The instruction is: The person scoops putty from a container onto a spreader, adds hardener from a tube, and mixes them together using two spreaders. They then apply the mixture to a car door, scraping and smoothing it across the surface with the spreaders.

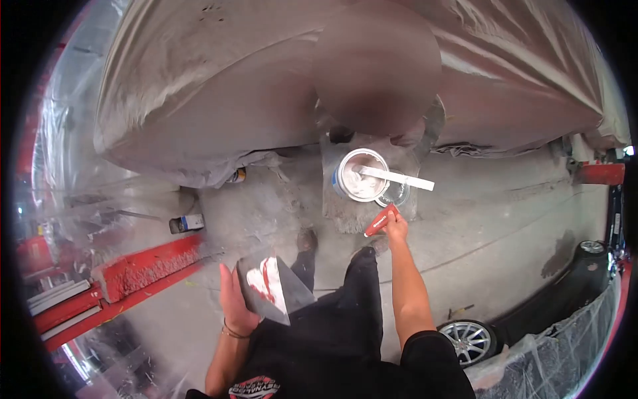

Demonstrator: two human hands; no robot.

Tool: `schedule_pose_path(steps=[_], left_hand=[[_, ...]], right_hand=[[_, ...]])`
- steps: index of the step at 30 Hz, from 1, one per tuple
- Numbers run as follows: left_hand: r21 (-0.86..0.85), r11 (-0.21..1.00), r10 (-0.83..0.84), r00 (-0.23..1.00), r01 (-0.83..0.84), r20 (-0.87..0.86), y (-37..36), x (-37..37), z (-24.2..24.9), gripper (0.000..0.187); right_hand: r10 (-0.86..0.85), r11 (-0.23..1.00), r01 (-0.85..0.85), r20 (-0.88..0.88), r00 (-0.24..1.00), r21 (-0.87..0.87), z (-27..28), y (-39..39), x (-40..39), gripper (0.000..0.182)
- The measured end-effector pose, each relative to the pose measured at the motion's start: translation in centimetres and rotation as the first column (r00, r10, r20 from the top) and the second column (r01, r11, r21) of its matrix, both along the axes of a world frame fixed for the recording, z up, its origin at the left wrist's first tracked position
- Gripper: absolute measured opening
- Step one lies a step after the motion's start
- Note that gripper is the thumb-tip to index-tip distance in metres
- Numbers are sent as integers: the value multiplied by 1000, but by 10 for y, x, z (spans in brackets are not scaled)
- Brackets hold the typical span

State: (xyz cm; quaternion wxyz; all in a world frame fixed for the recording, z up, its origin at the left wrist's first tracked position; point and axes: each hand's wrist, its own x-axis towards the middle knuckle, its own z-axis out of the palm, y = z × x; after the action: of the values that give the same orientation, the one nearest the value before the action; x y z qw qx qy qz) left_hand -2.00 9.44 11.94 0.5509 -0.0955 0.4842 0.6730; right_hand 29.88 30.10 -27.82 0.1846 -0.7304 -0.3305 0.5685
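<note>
My left hand (238,304) grips the edge of a grey mixing board (254,300), held in front of my left leg. White paste (271,287) is smeared across the board, with a red streak (268,272) running over it. In my right hand (397,227) is a red squeeze tube (380,221), its narrow end pointing down and left. Just beyond the tube stands a round can (342,181) with white paste inside. A whitish flat stick (402,178) leans out of the can over its rim. Partly under the stick lies a round lid (397,193).
The can stands on a dusty grey surface (342,219). Behind it hangs draped sheeting (219,93), partly covered by a blurred round patch. Red metal beams (149,269) lie at left beside a small box (193,222). At lower right is a wheel (467,342).
</note>
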Motion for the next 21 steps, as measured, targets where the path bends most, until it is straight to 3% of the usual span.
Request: schedule_pose_path(steps=[2,3,5,6,7,8,9,10,11,12,14,15,18,21], left_hand=[[34,999,-14,1000,15,-15,19,30,0,69],[70,997,-19,1000,21,-20,27,46,3,70],[169,978,-111,992,119,-53,43,71,16,60],[88,990,-101,991,109,-87,51,80,21,63],[25,995,-94,988,98,-119,57,89,22,65],[1,997,-82,987,83,-137,57,91,3,64],[-23,997,-70,985,67,-155,58,93,-18,63],[37,993,-108,986,114,-131,58,89,25,63],[97,982,-149,983,160,-108,59,86,67,64],[184,958,-212,975,222,-74,75,91,83,61],[273,914,-306,952,301,-24,105,111,121,53],[211,939,-278,961,271,4,111,118,122,63],[332,833,-477,878,442,27,153,131,106,60],[287,806,-541,841,517,6,203,202,120,60]], right_hand=[[174,985,-173,99,980,-16,-24,23,0,40],[186,959,-228,231,955,170,-59,17,5,42],[246,856,-362,326,913,369,-14,-11,17,33],[342,805,-467,357,869,367,-34,-41,35,33],[547,752,-593,231,805,288,5,-62,53,38],[711,564,-791,349,611,236,-10,-101,77,40],[752,616,-782,227,619,89,78,-116,92,36],[829,531,-846,230,510,-38,166,-163,72,35],[811,581,-812,-42,583,-53,196,-193,88,40],[831,555,-823,-60,552,120,218,-212,104,34],[567,813,-567,-408,715,137,253,-255,140,33],[484,870,-473,-425,765,137,278,-271,151,29],[275,960,-213,-475,836,182,387,-266,197,26],[306,909,-153,-372,876,389,515,-222,238,26]])
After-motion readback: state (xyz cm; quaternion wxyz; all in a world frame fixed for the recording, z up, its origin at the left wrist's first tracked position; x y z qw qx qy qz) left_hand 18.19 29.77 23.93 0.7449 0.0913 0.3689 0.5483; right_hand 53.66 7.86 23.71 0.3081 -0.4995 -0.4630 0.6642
